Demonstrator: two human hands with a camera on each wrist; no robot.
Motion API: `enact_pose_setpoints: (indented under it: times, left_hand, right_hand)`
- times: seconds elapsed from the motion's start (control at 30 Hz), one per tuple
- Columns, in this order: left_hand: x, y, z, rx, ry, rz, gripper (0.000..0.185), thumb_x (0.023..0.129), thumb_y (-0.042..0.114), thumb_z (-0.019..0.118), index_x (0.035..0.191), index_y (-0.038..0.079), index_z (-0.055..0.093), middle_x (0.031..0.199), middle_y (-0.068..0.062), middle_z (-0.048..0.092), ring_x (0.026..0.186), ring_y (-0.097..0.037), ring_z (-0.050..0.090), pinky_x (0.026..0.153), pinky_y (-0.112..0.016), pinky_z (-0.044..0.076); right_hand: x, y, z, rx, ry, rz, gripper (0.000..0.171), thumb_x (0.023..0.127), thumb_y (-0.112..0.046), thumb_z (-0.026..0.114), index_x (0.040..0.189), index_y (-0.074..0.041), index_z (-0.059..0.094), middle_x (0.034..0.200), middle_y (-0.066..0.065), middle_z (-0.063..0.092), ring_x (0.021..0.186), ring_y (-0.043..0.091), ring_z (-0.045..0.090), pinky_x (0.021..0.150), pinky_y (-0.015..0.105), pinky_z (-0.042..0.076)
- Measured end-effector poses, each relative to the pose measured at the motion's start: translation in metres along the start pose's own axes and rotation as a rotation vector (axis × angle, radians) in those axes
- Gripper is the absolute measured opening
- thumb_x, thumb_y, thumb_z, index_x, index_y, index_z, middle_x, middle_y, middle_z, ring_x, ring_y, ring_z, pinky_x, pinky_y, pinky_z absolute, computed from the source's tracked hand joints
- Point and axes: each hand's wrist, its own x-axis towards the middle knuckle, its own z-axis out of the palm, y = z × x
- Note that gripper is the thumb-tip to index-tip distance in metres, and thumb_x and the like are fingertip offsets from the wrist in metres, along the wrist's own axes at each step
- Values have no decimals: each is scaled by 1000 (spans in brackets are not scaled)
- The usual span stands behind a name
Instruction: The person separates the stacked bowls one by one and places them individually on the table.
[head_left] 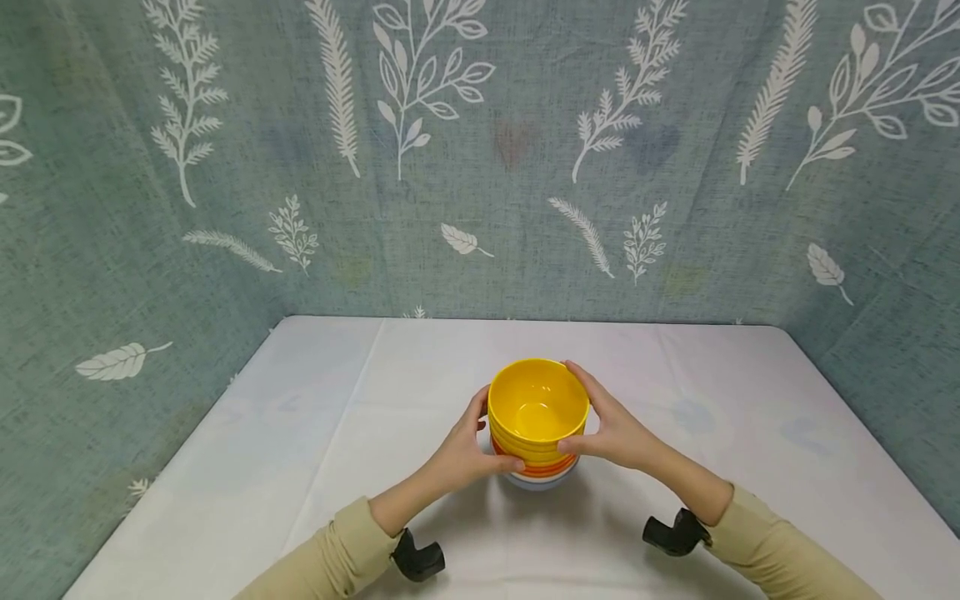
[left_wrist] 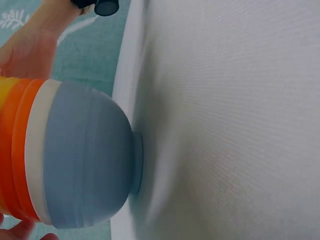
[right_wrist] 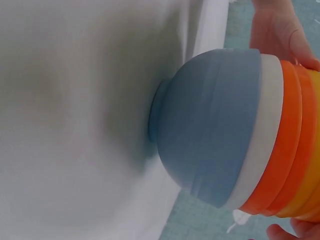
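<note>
A stack of nested bowls (head_left: 537, 427) stands at the middle of the white-clothed table (head_left: 675, 392). A yellow bowl (head_left: 537, 407) lies on top, with orange bowls, a white one and a blue bowl (left_wrist: 85, 165) beneath. The blue bowl's foot (right_wrist: 156, 112) touches the cloth. My left hand (head_left: 480, 440) grips the stack's left side, thumb at the front and fingers behind. My right hand (head_left: 602, 425) grips the right side in the same way. In the right wrist view the blue bowl (right_wrist: 210, 130) fills the middle, with the left hand (right_wrist: 277, 30) beyond it.
A teal cloth printed with white leaves (head_left: 480, 167) walls the table at the back and on both sides. Black wrist camera mounts (head_left: 417, 558) (head_left: 673, 533) sit on my beige sleeves. White cloth lies all around the stack.
</note>
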Motion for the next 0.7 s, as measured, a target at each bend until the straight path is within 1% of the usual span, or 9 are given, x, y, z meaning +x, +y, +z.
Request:
enact_pose_setpoints:
  times: [0.2,0.3,0.4,0.53,0.7]
  left_hand:
    - [-2,-5,1,-23,-3,-19,101,65,38,81,142,10,22,133,-8,42,120,-26,40,100,-49,34]
    - [-3,-9,0,-32,2,-5,98,66,37,81,141,10,24,133,-8,43,119,-26,41,98,-49,36]
    - [-5,-13,-2,-15,-2,7,95,68,39,79,141,10,24,133,-9,43,118,-27,43,96,-48,38]
    - [-7,-19,-4,22,-17,1,93,70,40,77,140,9,24,133,-12,43,118,-28,44,96,-47,39]
    - [-10,-24,-6,41,-42,0,89,71,36,77,139,8,26,132,-13,44,116,-30,45,95,-48,39]
  right_hand:
    - [0,-1,1,2,2,27,103,72,-44,73,146,-6,12,151,17,16,135,39,20,100,63,24]
    - [0,-1,2,-7,18,16,101,72,-43,74,146,-6,15,150,18,18,135,40,22,100,63,25]
    - [0,-2,3,-8,36,3,97,74,-38,74,145,-6,17,149,18,20,134,40,24,100,63,25]
    - [0,-4,4,-7,54,3,93,75,-32,73,145,-6,19,148,17,23,132,40,27,99,62,27]
    - [-2,-5,6,-15,86,2,94,74,-34,74,145,-4,19,147,19,25,129,41,31,98,61,30]
